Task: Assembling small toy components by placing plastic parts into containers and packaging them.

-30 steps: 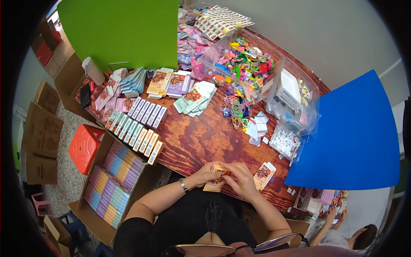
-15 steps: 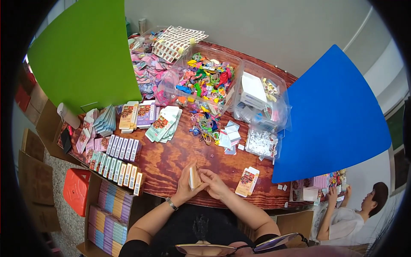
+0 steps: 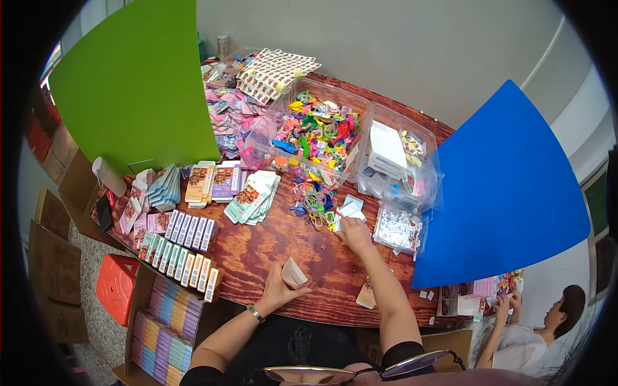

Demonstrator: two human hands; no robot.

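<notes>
My left hand (image 3: 278,293) is wrapped round a small carton (image 3: 295,273) held upright over the table's near edge. The carton's pale end faces up; its contents cannot be made out. My right hand (image 3: 355,237) reaches forward, fingers stretched to the near side of a loose pile of white and pale blue cards (image 3: 351,207). The fingertips touch or hover just over the pile; nothing shows held in them. Left of the cards lies a heap of coloured rubber bands (image 3: 315,204). Beneath my right forearm lies a partly covered orange flat carton (image 3: 366,294).
Clear tubs of colourful bits (image 3: 318,128) and white pieces (image 3: 400,230) stand behind. Flattened cartons (image 3: 253,198) and rows of small boxes (image 3: 187,229) sit left. A green panel (image 3: 135,83) and a blue panel (image 3: 508,199) flank the table. Another person (image 3: 541,328) works at right.
My right hand has left the carton and reached forward to the card pile. My left hand keeps the carton, now with its end turned up. The view has shifted slightly.
</notes>
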